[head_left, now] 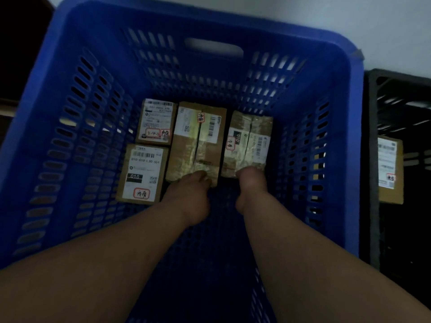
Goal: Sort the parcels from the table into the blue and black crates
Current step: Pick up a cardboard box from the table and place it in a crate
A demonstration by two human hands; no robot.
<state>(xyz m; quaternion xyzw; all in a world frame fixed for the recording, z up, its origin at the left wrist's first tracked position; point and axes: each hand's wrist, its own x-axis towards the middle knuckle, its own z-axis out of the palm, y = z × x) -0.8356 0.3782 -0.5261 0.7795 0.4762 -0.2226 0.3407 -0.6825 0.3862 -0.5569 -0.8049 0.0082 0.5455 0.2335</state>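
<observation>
Four cardboard parcels lie on the blue crate [335, 136] floor: two beyond the fingertips, two left of them

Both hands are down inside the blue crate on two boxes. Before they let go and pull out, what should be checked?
1. Left hand touches the middle parcel: ok.
2. Right hand touches the right parcel: ok.
3. Both parcels lie flat on the blue crate floor: ok.
4. Neither overlaps the two small parcels on the left: ok.
5. Fingers free of the boxes: cannot tell, fingertips hidden.
6. Labels match this crate: cannot tell, too blurred.
</observation>
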